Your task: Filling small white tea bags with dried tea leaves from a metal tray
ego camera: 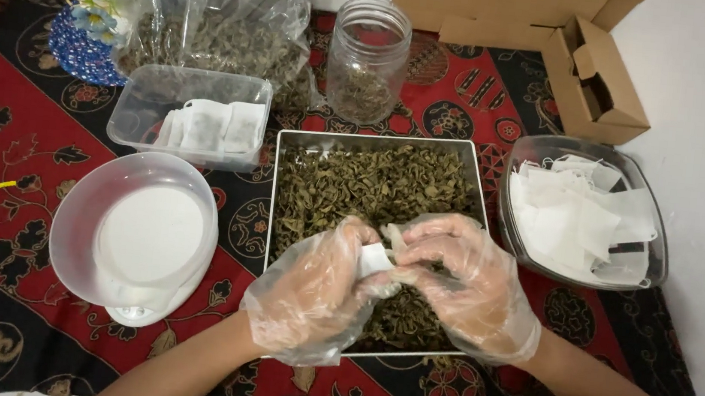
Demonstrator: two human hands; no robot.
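Note:
A metal tray filled with dried green leaves lies in the middle of the patterned cloth. Both my hands wear loose clear plastic gloves and meet above the tray's near half. My left hand and my right hand together pinch a small white filter bag between their fingertips. The bag's inside is hidden by my fingers.
A clear bowl on a white scale stands left. Behind it sits a clear tub with a few white bags, then a plastic sack of leaves and a glass jar. A dish of empty white bags is right, a cardboard box behind.

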